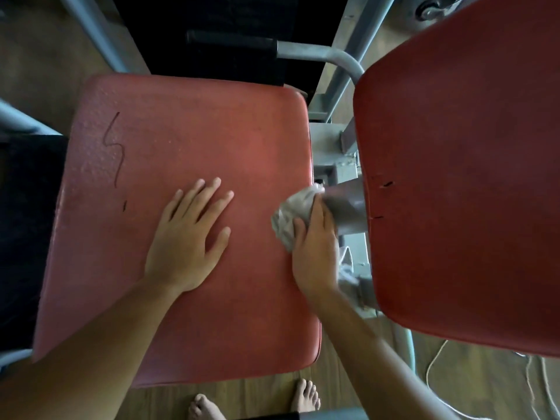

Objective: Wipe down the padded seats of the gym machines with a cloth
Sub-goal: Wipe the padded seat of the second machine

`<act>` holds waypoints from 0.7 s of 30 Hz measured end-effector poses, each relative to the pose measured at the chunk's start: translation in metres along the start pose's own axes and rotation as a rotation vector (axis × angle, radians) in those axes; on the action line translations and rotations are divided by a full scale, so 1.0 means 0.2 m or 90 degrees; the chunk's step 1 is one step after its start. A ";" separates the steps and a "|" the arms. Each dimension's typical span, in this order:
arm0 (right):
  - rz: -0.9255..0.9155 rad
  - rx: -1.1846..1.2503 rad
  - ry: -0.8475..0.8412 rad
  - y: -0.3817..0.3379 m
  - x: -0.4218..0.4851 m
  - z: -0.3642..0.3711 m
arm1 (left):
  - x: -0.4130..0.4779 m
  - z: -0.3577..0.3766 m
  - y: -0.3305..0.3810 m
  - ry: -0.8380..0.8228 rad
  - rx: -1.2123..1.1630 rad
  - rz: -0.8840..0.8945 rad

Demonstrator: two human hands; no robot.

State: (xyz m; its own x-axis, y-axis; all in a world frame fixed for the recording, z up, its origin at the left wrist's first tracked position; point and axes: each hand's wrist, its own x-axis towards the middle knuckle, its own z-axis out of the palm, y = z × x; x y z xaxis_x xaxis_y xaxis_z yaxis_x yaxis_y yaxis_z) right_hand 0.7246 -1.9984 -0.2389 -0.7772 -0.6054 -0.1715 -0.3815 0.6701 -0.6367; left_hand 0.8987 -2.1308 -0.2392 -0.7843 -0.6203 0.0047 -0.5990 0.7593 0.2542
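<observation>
Both hands are on the red seat (181,140): the left hand (188,234) lies flat, fingers spread wide, likely bracing, while the grip of the right hand (315,253) bunches the cloth (292,213) against the seat's right edge.

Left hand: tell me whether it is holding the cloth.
No, the left hand lies flat, fingers straight, on the red seat, while the right hand grips the cloth at the seat's right edge.
</observation>
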 end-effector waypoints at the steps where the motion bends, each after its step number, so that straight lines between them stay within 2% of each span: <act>1: 0.002 -0.005 0.007 0.01 -0.06 -0.02 | 0.00 0.00 0.00 -0.003 -0.005 -0.003; 4: 0.021 -0.008 0.015 0.00 -0.02 0.01 | 0.00 0.00 0.01 -0.003 -0.006 -0.008; 8: 0.107 -0.002 0.060 -0.09 0.24 0.08 | 0.00 0.00 0.01 0.006 0.002 -0.004; 12: 0.026 0.098 0.010 -0.01 0.12 0.03 | 0.00 0.01 0.01 0.009 0.009 -0.003; 16: -0.031 0.038 0.015 0.06 -0.08 0.01 | -0.01 0.02 0.00 0.013 0.005 0.000; 21: 0.023 0.011 0.020 -0.05 0.29 0.07 | 0.00 0.03 0.00 0.030 0.008 0.000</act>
State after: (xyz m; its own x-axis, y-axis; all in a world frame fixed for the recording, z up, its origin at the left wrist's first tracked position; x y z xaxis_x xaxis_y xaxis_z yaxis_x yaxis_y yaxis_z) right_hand 0.6899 -2.0470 -0.2532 -0.8053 -0.5677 -0.1709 -0.3453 0.6834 -0.6432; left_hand 0.8978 -2.1301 -0.2455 -0.7755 -0.6293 0.0506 -0.6017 0.7610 0.2428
